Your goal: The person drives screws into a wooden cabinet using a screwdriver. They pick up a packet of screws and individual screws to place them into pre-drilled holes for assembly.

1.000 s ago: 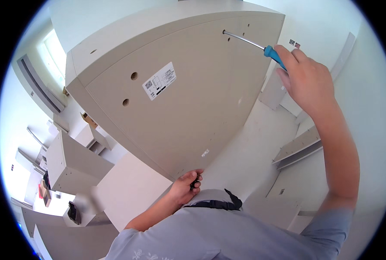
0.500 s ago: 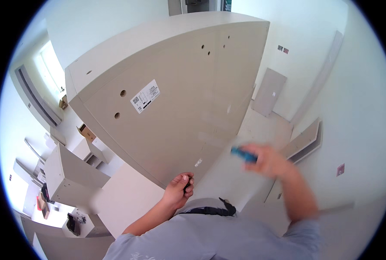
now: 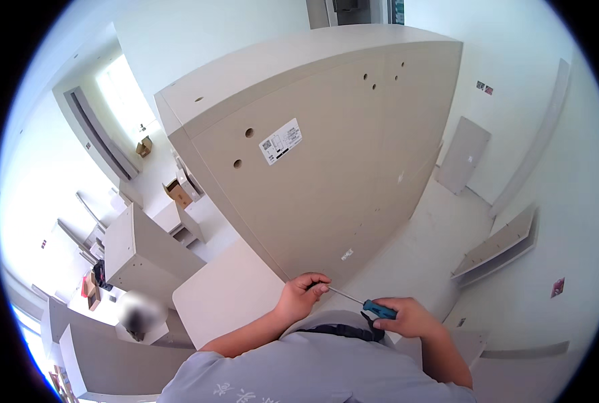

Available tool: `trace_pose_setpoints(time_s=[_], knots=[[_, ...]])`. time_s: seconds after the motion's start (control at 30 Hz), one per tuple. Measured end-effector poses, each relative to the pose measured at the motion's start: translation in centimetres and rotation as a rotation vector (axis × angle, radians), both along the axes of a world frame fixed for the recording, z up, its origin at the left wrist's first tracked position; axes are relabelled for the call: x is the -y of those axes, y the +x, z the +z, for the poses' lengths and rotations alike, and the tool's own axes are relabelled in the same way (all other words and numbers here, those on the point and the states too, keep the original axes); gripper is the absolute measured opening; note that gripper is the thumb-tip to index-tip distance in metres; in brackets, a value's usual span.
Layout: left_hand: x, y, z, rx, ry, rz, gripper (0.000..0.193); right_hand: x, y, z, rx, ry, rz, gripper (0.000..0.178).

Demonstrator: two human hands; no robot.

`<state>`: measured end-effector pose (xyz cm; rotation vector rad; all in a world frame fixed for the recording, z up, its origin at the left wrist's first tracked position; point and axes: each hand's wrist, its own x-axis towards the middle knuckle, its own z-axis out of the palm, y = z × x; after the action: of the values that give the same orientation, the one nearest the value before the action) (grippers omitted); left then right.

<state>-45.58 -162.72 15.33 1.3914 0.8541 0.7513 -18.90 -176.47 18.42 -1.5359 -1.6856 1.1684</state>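
Observation:
My right hand (image 3: 410,317) is closed round the teal handle of a screwdriver (image 3: 380,309). The thin metal shaft points left, its tip reaching the fingers of my left hand (image 3: 303,297). Those fingers are curled and pinched on a small dark thing (image 3: 315,285), mostly hidden, whose kind I cannot make out. Both hands are held close in front of my body. Just beyond them stands a large beige cabinet panel (image 3: 326,168) with round holes and a white label (image 3: 280,141).
A pale board (image 3: 219,295) lies left of my left arm. Farther left are smaller beige cabinets (image 3: 145,248), an open cardboard box (image 3: 178,193) and tools. On the right, a loose panel (image 3: 464,154) leans on the wall, near a shallow beige unit (image 3: 497,248).
My right hand has come down and inward with the screwdriver, bringing its tip to my left hand. The view has shifted, so the cabinet appears farther right.

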Motion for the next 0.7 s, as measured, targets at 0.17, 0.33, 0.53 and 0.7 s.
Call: trace_pose_setpoints(time_s=[0.17,0.33,0.53,0.7], knots=[[-1.2,-0.9,0.0,0.409,-0.351,-0.112,0.019,-0.7,-0.8,-5.5,-0.523,-0.020,-0.129,0.048],[-1.6,-0.1,3.0,0.847,-0.534,-0.098,0.030,-3.7,-2.5,-2.1,-0.400,0.351,-0.263,0.047],[-2.0,-1.9,0.2,0.662,-0.911,0.152,0.022,-8.0,-4.1,14.0,0.111,1.065,-0.361,0.035],[-0.6,-4.8,-3.9,0.551,-0.881,0.144,0.017,-6.9,-5.7,20.5,0.522,1.199,-0.368,0.036]])
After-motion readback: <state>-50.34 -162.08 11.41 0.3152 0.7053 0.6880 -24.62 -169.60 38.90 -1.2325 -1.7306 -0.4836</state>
